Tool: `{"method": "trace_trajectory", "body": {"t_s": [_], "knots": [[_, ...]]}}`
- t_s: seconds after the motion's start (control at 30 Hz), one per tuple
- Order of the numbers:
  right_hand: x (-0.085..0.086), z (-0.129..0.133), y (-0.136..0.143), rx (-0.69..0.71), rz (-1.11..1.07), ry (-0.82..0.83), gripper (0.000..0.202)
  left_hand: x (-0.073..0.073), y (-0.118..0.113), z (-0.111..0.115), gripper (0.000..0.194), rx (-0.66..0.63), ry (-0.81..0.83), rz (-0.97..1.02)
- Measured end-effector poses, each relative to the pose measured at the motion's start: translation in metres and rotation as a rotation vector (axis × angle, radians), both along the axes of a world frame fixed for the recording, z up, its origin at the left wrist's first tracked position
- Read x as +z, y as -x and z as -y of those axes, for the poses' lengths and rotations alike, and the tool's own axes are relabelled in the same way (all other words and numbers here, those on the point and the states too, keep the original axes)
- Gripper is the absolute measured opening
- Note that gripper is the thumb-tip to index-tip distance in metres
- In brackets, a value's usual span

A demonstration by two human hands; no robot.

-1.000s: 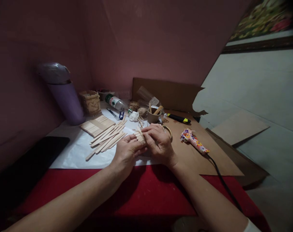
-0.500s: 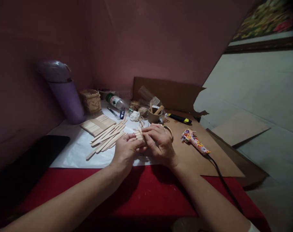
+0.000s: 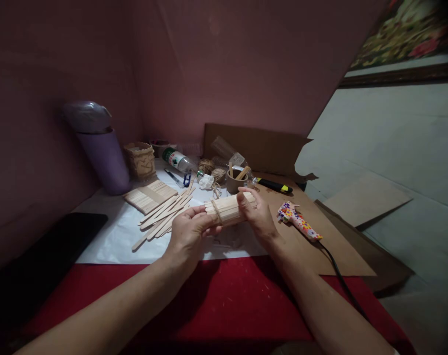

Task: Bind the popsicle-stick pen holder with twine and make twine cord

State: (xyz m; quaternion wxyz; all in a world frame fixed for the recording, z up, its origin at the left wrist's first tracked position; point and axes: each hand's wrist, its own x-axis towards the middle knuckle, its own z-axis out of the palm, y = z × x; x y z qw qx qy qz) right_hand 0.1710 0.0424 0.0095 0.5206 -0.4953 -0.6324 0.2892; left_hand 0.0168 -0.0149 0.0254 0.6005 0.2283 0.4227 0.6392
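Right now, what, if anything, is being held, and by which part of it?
A bundle of wooden sticks, held at both ends: left fingers at the end near the twine band, right fingers at the opposite end.

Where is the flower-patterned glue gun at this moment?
In the head view, the glue gun lies on the brown cardboard, to the right of the right hand; the black-and-yellow cutter lies farther back.

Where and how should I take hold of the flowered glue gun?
Probably by the middle of its handle, from above and the near side, with the right hand. The glue gun lies on its side on the brown cardboard, its handle slanting toward the near right, on that hand's side. Stay off the black cord leaving the handle's end.
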Motion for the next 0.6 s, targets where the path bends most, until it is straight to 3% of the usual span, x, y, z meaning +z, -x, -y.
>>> {"method": "trace_trajectory", "body": {"t_s": [0.27, 0.6], "knots": [[0.0025, 0.0001, 0.0014, 0.032, -0.153, 0.075, 0.051, 0.0022, -0.001, 0.003, 0.021, -0.087, -0.036, 0.006], [0.0038, 0.003, 0.0011, 0.041, -0.124, 0.083, 0.049, 0.0006, 0.0022, 0.0005, 0.015, -0.136, 0.022, -0.062]]}}
